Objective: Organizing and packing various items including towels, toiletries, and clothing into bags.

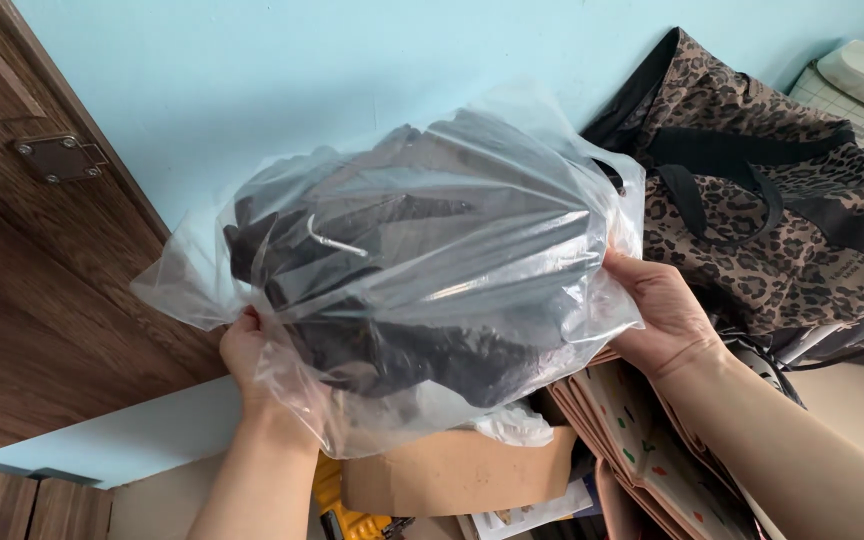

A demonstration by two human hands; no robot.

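Head camera looks at two bare hands holding up a big clear plastic bag (402,270) in the middle of the frame. The bag is stuffed full of dark, black clothes (422,260), and a thin bent bit of wire shows through the plastic near the left part of the bag.

Left hand (247,355) sits at the lower left of the bag. Its grip is closed on the crinkled plastic, with the fingers partly hidden behind the bag. Right hand (667,315) sits at the right side of the bag. Its grip is closed on the plastic too, with the thumb pressed on the bag's edge and the palm under it. The bag hangs in the air between the two hands and rests on nothing else.

Behind the bag is a pale blue wall (252,80). At the left of the frame is a brown wooden door (42,290) with a small metal plate near the top. At the upper right lies a leopard print bag (772,220) with black straps. Below the clear bag, near the bottom middle, is a brown cardboard box (457,470). Just right of the box stand some paper bags (632,430) with little coloured spots.
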